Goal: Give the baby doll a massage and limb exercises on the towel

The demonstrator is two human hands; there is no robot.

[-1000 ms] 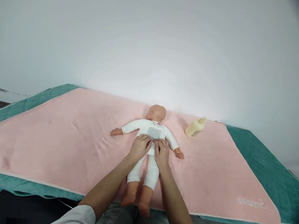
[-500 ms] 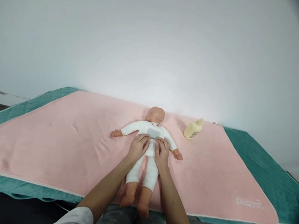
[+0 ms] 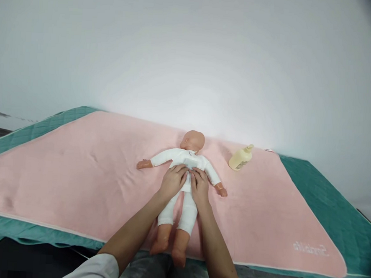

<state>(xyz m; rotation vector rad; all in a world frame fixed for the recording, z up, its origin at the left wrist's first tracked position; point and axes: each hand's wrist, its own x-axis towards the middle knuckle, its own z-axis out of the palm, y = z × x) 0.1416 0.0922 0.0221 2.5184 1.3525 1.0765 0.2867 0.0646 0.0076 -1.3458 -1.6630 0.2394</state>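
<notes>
A baby doll in a white top and white leggings lies face down, arms spread and head turned to the left. My left hand is on the left side of its back, fingers bent inward over the cloth and thumb close to the fingertips. Mirroring it, my right hand rests on the right side, thumb and fingertips drawn together at the middle of the back. Both hands touch the doll, fingertips nearly meeting at the spine. Any cloth pinched under the fingers is mostly hidden. Above them shows a pale grey patch on the shirt.
A cream pump bottle stands to the doll's right. Beneath everything, a pink blanket covers a green quilted pad. A plain pale wall rises behind the far edge.
My hands have shifted very slightly up the doll's back, thumbs and fingertips still near the spine. The whole view has moved a little; doll and bottle stay in place.
</notes>
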